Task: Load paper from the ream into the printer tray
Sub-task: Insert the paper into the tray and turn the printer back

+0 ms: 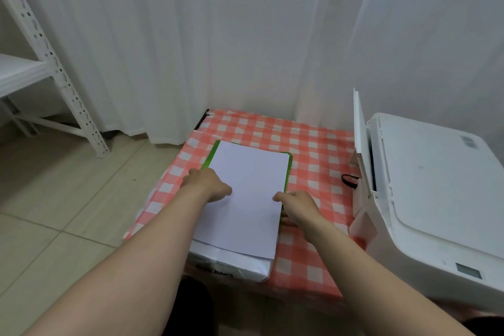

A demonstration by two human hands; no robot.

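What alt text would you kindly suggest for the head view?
A left hand rests on the left edge of a white paper stack while the right hand pinches its right edge, above an opened ream on a checked tablecloth. A white printer, rear tray raised, stands at right.

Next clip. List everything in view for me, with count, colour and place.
paper stack: one, white, on the opened ream, table centre
ream wrapper: one, green and white, under the paper
tablecloth: one, red-and-white check, covering the table
printer: one, white, right of table, rear tray raised
cord: one, black, on the cloth beside printer
shelf rack: one, white, far left
curtain: white, behind the table
floor: beige tiles, left
left hand: on the stack's left edge, grip hidden
right hand: pinching the stack's right edge
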